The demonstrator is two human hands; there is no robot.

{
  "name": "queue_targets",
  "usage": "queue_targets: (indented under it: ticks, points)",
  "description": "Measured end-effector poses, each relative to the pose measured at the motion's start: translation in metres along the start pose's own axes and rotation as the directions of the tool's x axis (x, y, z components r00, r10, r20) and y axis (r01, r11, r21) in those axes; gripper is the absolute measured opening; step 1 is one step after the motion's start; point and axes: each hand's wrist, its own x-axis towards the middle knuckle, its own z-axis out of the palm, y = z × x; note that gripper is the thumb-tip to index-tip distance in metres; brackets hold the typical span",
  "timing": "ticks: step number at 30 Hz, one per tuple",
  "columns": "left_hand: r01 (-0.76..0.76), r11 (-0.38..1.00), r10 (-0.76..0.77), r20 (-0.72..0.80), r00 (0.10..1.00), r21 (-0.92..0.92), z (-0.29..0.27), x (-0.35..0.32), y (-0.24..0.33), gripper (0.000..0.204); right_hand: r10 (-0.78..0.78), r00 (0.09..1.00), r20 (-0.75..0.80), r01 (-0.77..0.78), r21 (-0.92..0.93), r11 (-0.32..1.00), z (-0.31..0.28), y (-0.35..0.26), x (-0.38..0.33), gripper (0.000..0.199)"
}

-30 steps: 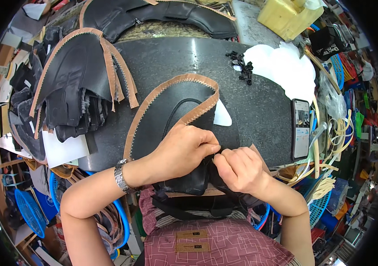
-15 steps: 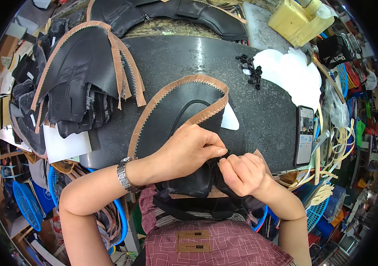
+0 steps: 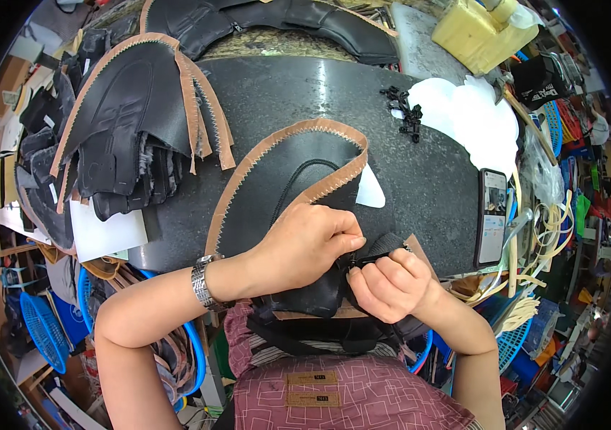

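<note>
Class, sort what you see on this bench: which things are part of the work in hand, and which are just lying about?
In hand: left hand, right hand, black panel, black strap.

Lying about: panel stack, phone, black clips, white sheets, yellow container.

There is one view only — the camera sits on my head, the left of a pair worn side by side, and looks steeply down over my chest at the black worktop (image 3: 420,165). It is close: my forearms come in from the lower edge, and my left hand (image 3: 305,244) and right hand (image 3: 388,283) meet just below the middle of the picture, over the leather piece (image 3: 277,193). The lens is a wide fisheye, so the worktop's edges bend toward the dark round rim. The picture is upright and unmirrored — its left is my left. The stack of cut pieces (image 3: 119,136) lies left, the phone (image 3: 493,215) right.
</note>
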Motion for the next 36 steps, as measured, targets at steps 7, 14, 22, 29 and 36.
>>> queue_targets:
  ticks: [7, 14, 22, 29, 36]
  points:
    - [-0.062, 0.998, 0.062, 0.007, 0.998, 0.021, -0.003, -0.001, -0.002, 0.013, 0.043, 0.998, 0.035, -0.044, 0.028, 0.999, 0.0, 0.002, 0.006, 0.015]
    - [-0.018, 0.998, 0.016, -0.022, 1.0, -0.054, -0.001, 0.0, -0.004, 0.013, 0.198, 0.978, 0.058, -0.2, 0.035, 0.979, 0.002, -0.002, 0.01, 0.015]
    - [0.065, 0.996, -0.061, 0.075, 0.995, -0.06, -0.01, 0.005, 0.002, 0.015, 0.172, 0.982, 0.075, -0.174, 0.023, 0.984, 0.005, 0.001, 0.005, 0.02]
    - [0.109, 0.987, -0.096, 0.112, 0.989, -0.121, -0.012, 0.004, 0.001, 0.017, 0.137, 0.99, 0.021, -0.137, 0.044, 0.99, 0.008, 0.003, 0.004, 0.02]
    - [0.094, 0.988, -0.083, 0.096, 0.992, -0.122, -0.011, 0.004, 0.0, 0.018, 0.145, 0.989, 0.013, -0.145, 0.038, 0.989, 0.008, 0.003, 0.005, 0.021]
